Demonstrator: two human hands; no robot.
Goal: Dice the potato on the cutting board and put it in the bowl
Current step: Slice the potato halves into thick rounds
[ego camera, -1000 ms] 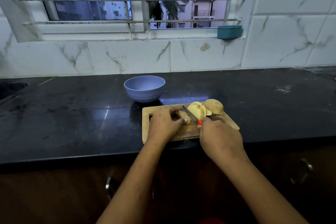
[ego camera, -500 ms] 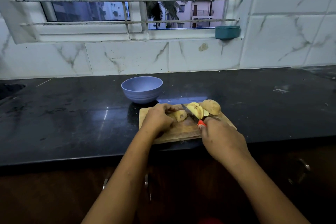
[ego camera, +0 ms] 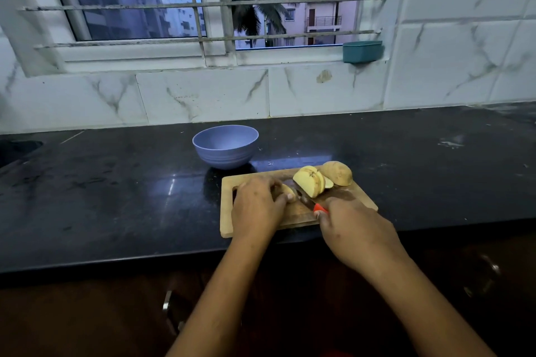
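A wooden cutting board (ego camera: 298, 213) lies at the front edge of the black counter. My left hand (ego camera: 255, 206) holds a small potato piece (ego camera: 287, 191) down on the board, fingers curled over it. Gripped in my right hand (ego camera: 352, 229) is a knife (ego camera: 307, 199) with a red handle; its blade lies right beside that piece. Several cut potato slices (ego camera: 309, 181) lean together at the board's far side, with an unpeeled potato end (ego camera: 338, 173) behind them. An empty lilac bowl (ego camera: 225, 146) stands behind the board to the left.
The black counter (ego camera: 116, 188) stretches left and right of the board. A teal container (ego camera: 362, 51) sits on the window sill above the tiled wall. Dark cabinet fronts with metal handles (ego camera: 166, 301) lie below the counter edge.
My left hand has shifted on the small potato piece, and the knife blade has moved down beside it. The view has drifted slightly to the left.
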